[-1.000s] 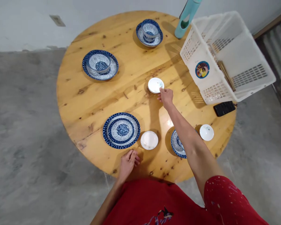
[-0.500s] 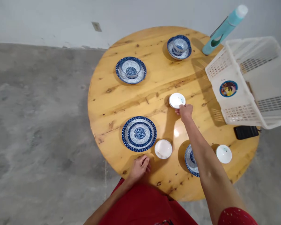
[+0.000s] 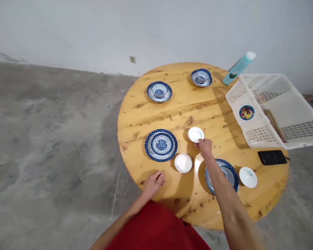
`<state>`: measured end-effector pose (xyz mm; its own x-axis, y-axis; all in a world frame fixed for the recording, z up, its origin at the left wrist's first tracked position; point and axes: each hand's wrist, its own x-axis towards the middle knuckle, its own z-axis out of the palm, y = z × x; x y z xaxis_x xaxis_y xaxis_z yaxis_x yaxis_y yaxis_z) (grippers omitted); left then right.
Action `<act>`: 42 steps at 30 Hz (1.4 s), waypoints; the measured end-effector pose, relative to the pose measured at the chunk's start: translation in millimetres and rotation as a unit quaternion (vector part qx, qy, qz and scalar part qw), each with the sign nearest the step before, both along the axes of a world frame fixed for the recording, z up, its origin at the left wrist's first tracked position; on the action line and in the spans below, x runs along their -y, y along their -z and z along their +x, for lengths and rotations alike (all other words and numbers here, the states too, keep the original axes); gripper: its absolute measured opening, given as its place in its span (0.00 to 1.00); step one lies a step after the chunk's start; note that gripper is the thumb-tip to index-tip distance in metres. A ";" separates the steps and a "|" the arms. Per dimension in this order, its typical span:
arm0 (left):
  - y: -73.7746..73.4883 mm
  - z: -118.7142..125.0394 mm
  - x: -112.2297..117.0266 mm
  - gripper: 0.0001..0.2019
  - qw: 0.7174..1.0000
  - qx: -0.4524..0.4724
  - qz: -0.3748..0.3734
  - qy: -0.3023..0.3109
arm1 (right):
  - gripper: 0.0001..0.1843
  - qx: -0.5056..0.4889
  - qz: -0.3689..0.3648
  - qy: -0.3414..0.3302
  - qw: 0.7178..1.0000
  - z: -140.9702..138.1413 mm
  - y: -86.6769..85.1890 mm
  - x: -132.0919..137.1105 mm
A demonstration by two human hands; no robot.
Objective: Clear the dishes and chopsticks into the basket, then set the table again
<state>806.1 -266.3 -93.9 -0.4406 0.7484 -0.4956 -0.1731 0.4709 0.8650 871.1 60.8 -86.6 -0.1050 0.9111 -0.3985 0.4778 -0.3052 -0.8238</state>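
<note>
My right hand (image 3: 204,146) grips the near rim of a small white bowl (image 3: 195,134) over the middle of the table; a second rim seems to show under it, but I cannot tell for sure. My left hand (image 3: 153,183) rests by the table's near edge, fingers curled in, with nothing visible in them. Just beyond it lies a blue-and-white plate (image 3: 161,145). To that plate's right is another small white bowl (image 3: 183,163). Under my right forearm, a second patterned plate (image 3: 231,170) is partly hidden, with a white bowl (image 3: 248,177) beside it.
At the far side of the round wooden table (image 3: 135,121) stand two blue-patterned plates (image 3: 167,97) (image 3: 210,80) bearing glass bowls. A light-blue bottle (image 3: 238,67), a white plastic basket (image 3: 261,130) holding chopsticks, and a black phone (image 3: 272,157) are on the right.
The view has tilted up, showing more wall. My right hand has drawn the white bowl nearer to me, closer to the other small white bowl. My left hand has shifted slightly left.
</note>
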 end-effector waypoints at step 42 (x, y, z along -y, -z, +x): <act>-43.0 -419.5 159.0 0.21 0.985 -0.132 -0.052 -0.103 | 0.18 -0.019 -0.055 0.311 0.949 -208.0 -22.9 51.1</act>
